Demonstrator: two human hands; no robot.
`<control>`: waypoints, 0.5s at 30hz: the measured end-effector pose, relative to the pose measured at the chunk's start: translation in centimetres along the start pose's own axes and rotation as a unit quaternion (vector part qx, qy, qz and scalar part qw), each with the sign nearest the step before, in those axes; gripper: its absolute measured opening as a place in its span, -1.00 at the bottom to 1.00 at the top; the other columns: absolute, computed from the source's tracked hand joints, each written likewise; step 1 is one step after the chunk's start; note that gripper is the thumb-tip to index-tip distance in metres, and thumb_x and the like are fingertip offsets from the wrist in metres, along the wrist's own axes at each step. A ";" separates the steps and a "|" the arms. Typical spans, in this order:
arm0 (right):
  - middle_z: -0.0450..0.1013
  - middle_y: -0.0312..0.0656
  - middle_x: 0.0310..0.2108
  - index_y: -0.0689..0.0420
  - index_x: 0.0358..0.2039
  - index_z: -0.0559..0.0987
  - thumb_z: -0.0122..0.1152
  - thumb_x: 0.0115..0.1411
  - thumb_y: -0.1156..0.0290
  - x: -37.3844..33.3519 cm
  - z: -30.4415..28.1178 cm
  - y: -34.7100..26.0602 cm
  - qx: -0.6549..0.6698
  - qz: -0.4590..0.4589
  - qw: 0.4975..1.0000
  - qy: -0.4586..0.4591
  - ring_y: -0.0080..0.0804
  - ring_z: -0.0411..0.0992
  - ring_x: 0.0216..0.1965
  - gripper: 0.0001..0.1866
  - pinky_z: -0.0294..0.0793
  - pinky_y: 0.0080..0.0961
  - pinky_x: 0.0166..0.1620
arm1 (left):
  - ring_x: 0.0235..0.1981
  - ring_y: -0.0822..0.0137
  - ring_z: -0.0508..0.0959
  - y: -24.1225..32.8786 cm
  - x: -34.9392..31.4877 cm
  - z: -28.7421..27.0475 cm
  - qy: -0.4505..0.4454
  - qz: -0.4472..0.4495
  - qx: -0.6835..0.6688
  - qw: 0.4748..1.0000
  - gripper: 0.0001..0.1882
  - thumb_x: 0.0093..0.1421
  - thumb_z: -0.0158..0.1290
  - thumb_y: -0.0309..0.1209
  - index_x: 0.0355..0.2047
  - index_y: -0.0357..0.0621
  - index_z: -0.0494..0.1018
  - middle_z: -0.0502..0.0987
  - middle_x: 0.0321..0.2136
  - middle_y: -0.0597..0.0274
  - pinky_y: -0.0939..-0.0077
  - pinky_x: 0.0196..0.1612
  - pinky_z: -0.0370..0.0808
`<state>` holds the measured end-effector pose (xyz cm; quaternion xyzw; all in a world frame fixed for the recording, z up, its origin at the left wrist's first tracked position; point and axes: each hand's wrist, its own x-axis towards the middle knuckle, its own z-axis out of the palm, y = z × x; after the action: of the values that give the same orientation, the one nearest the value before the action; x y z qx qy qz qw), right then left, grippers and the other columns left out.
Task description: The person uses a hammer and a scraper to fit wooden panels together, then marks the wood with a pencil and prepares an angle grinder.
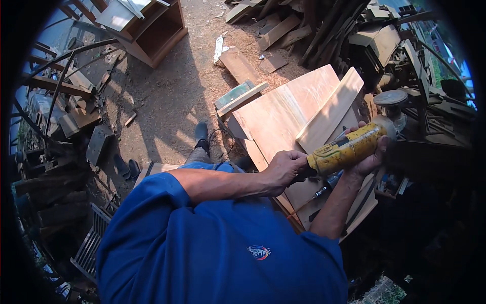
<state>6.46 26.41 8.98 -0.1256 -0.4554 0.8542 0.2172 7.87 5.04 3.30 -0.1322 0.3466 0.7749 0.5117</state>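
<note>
A worn yellow angle grinder (345,149) is held up over the right part of a wooden work surface (268,119). Closed around its rear end, by the dark cord end, is my left hand (284,172). My right hand (372,158) wraps the body from below, near the gear head. A round disc (391,98) shows at the grinder's far right end, tilted upward and away from the wood. Beneath the grinder a light wooden plank (331,105) lies slantwise on the surface. Partly hidden below my hands is a silver-tipped tool (321,192).
A green box-like piece (237,95) with a wood strip sits at the surface's far left corner. Scrap wood (276,33) is piled at the back right. An open wooden cabinet (152,35) stands at the far left, and a slatted wooden piece (93,238) near left.
</note>
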 end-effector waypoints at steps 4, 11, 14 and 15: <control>0.46 -0.04 -0.20 0.29 -0.04 0.44 0.14 0.27 -0.13 1.4 -1.0 1.0 0.030 0.051 0.998 -0.009 -0.09 0.51 -0.24 -0.36 0.57 -0.13 -0.12 | -0.37 0.49 0.58 0.4 0.2 0.3 0.056 0.027 0.024 0.998 -0.72 0.31 0.17 -0.25 -0.15 -0.23 0.54 0.60 -0.35 0.30 0.61 -0.29 0.54; 0.47 0.01 -0.20 0.26 -0.04 0.44 0.15 0.27 -0.08 3.6 -0.7 2.9 -0.037 0.052 0.998 -0.009 -0.09 0.52 -0.25 -0.41 0.58 -0.14 -0.13 | -0.41 0.51 0.55 -0.6 1.4 0.2 0.116 0.108 -0.086 0.984 -0.82 0.21 0.26 -0.38 -0.26 -0.22 0.56 0.58 -0.41 0.31 0.59 -0.42 0.48; 0.47 0.04 -0.23 0.27 -0.06 0.45 0.18 0.26 -0.06 4.7 -0.3 2.8 0.009 0.108 0.993 -0.044 -0.09 0.53 -0.26 -0.42 0.61 -0.13 -0.18 | -0.50 0.50 0.52 -0.2 0.2 0.8 0.110 0.137 -0.065 0.982 -0.84 0.20 0.27 -0.40 -0.31 -0.21 0.57 0.57 -0.47 0.31 0.57 -0.53 0.41; 0.47 0.04 -0.23 0.27 -0.06 0.45 0.18 0.26 -0.06 4.9 -0.1 2.6 0.005 0.110 0.993 -0.046 -0.09 0.53 -0.26 -0.42 0.61 -0.13 -0.18 | -0.56 0.50 0.50 0.2 -0.4 1.2 0.102 0.152 -0.035 0.983 -0.85 0.20 0.27 -0.39 -0.32 -0.21 0.57 0.56 -0.49 0.31 0.56 -0.58 0.37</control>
<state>1.56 27.56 6.64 -0.1340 -0.4437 0.8803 0.1011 8.00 5.53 4.46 -0.1743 0.3852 0.8378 0.3454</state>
